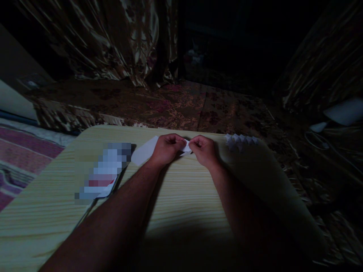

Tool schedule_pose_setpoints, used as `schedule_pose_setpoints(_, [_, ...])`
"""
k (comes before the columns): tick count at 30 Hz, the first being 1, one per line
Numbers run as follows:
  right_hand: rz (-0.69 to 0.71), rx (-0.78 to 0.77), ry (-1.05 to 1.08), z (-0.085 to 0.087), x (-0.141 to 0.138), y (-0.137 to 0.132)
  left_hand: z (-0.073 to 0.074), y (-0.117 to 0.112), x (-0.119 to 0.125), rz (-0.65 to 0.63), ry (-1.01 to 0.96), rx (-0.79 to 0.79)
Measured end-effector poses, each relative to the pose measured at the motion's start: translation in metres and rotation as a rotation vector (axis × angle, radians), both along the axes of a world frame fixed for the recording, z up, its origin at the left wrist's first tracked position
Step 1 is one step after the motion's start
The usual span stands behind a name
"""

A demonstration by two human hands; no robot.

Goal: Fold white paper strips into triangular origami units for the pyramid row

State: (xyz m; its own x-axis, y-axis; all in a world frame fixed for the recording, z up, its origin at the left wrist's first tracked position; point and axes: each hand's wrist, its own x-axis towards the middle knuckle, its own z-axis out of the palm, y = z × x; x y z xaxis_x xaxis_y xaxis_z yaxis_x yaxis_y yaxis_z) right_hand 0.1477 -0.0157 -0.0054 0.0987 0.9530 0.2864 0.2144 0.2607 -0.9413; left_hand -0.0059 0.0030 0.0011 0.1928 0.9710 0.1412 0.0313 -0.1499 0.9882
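Observation:
Near the far edge of the wooden table, my left hand (168,148) and my right hand (204,149) meet over a small piece of white paper (186,146). Thumb and fingers of each hand are pinched on it, one from either side. How the paper is folded is hidden by the fingers. Partly behind my left hand lies a flat white paper sheet (145,151). Several small white folded paper stars (240,139) sit in rows at the table's far right corner, beyond my right hand.
On the left of the table (181,211) lies a phone (107,170), its screen blurred out, with a cable running toward me. Behind the table is a ledge with patterned cloth (170,102) and curtains (136,41). A white lamp-like object (344,111) with a cord stands at right.

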Motion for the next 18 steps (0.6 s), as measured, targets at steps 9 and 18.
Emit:
schedule_pose_setpoints(9, [-0.019, -0.006, -0.026, 0.0003, 0.0007, 0.0009, 0.0015, -0.0006, 0.0003, 0.005, 0.001, -0.006])
schedule_pose_setpoints(18, [0.000, 0.017, 0.025, -0.0033, 0.0011, 0.0022, 0.0007, -0.0002, -0.0006, -0.010, 0.024, 0.014])
